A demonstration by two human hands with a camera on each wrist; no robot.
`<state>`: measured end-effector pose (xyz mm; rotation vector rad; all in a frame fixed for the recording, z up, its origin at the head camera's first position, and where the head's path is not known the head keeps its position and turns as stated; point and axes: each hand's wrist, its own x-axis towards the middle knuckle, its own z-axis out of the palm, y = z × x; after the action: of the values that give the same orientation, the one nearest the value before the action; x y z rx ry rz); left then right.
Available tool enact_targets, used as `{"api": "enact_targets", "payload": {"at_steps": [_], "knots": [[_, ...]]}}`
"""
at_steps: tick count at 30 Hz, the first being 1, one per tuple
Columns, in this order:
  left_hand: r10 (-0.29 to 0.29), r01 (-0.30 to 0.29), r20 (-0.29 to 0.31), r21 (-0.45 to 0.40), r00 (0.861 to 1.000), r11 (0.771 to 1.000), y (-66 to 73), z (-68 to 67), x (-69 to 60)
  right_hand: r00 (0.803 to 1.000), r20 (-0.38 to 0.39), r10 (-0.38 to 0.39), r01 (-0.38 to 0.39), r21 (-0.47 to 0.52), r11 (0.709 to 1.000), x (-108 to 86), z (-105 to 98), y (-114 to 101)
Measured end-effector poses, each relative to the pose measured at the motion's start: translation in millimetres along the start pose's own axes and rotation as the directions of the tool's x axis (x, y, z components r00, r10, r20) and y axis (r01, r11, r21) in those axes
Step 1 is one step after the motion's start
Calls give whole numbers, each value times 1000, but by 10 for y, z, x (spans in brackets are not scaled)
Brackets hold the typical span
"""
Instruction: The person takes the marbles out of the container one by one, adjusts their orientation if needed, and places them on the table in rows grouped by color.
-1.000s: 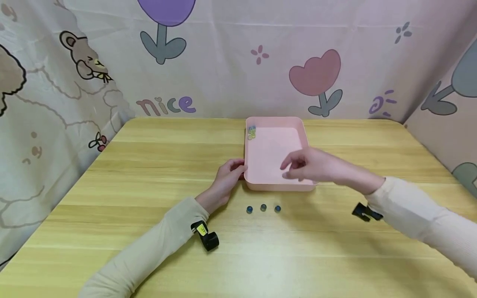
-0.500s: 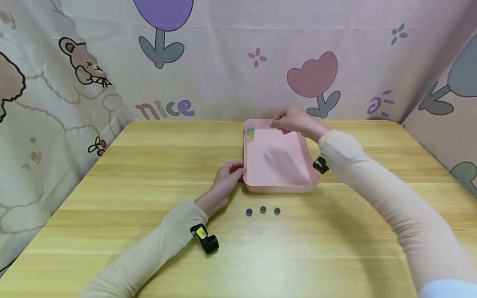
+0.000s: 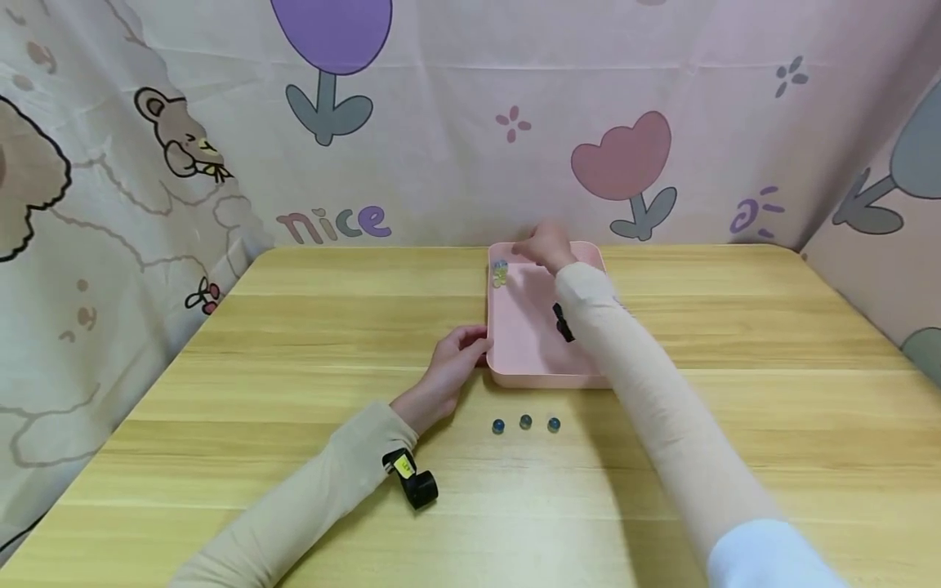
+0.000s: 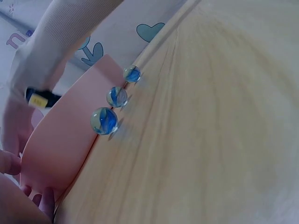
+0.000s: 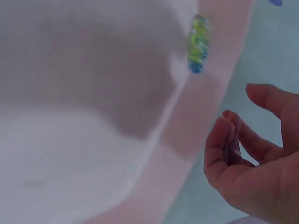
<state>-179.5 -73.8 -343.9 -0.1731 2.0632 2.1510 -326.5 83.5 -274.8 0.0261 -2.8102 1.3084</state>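
A shallow pink tray sits on the wooden table. My left hand grips its left side near the front corner, with the thumb at the rim and fingers against the outer wall in the left wrist view. Glassy yellow-green and blue marbles cluster along the tray's wall, at its back left corner. Over the tray's far edge hovers my right hand; in the right wrist view its fingers bend loosely, thumb apart, nothing between them. Three clear marbles with blue swirls, such as the nearest marble, lie in a row before the tray.
A patterned cloth hangs behind the table and along both sides. The wooden tabletop extends left, right and in front of the tray. Each sleeve carries a black wrist camera, including the left camera.
My right hand has gone from above the tray's front right to its back edge, then slightly left. The left hand keeps its grip, and the marbles stay where they were.
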Motion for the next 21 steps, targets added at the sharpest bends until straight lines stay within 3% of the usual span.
{"api": "enact_targets", "payload": {"at_steps": [12, 21], "knots": [[33, -33, 13, 1, 999, 999, -21, 17, 13, 982, -118, 146, -131, 131, 983, 173, 387, 151], [31, -31, 2, -4, 1000, 1000, -29, -2, 6, 961, -128, 244, -237, 69, 969, 205, 508, 61]]}}
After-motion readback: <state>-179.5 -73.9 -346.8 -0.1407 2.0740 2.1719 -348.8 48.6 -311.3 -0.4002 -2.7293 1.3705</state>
